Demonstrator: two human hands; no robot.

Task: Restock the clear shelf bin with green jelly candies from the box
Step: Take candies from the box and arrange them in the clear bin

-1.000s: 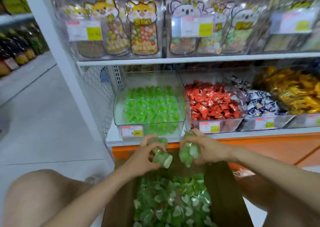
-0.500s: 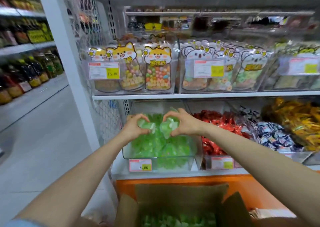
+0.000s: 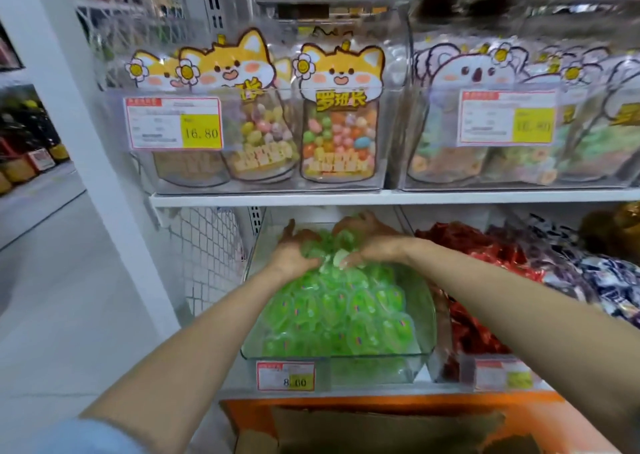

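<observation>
"Where are the hands?"

"Both are inside the clear shelf bin (image 3: 332,356), towards its back, just over the heap of green jelly candies (image 3: 339,311) that fills it."

"Holding anything?"

"Yes. The left hand (image 3: 294,251) and right hand (image 3: 372,242) face each other, almost touching, with a clump of the green candies caught between them. Each grip is half closed, fingers curled round the sweets rather than a tight fist. The left fingers point upward. The right ones arch over the clump, thumb low against the pile."

"And the box?"

"The box (image 3: 381,429) sits below the bin, at the bottom of view. I can't see what's in it. A price tag (image 3: 285,376) hangs on the bin's front, and red-wrapped sweets (image 3: 478,332) lie just beside it on the right."
</observation>
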